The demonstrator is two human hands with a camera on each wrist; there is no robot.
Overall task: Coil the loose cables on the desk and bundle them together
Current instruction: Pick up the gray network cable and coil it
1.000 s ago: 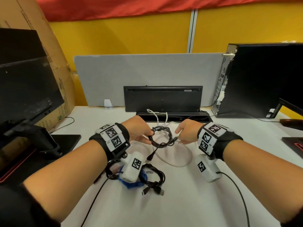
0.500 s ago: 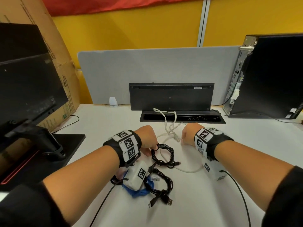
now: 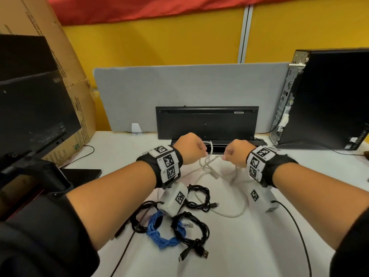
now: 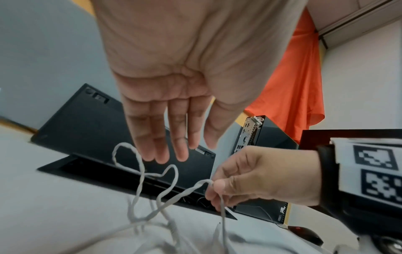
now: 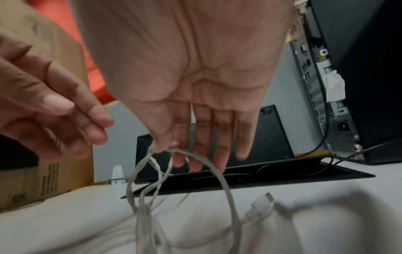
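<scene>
A loose white cable (image 3: 209,168) lies tangled at the back centre of the desk (image 3: 259,246), with loops lifted off it. My right hand (image 3: 236,154) pinches one strand of the white cable (image 5: 226,185) between thumb and index finger, its other fingers straight. The same pinch shows in the left wrist view, on the white cable (image 4: 141,171). My left hand (image 4: 174,151) hovers just above the loops with straight fingers and holds nothing. A white plug (image 5: 261,204) rests on the desk. Three coiled black cables (image 3: 199,198) (image 3: 191,228) (image 3: 139,218) and a blue coil (image 3: 159,234) lie nearer me.
A black keyboard (image 3: 205,122) stands on edge against the grey divider (image 3: 189,86), with a cable slot (image 3: 257,142) in front of it. A PC tower (image 3: 329,100) stands at the right; a monitor (image 3: 30,108) and cardboard box (image 3: 65,76) at the left.
My left hand has let go of the small black coil, which now lies on the desk. Both hands have moved back to the white cable, and my right hand has lifted a strand.
</scene>
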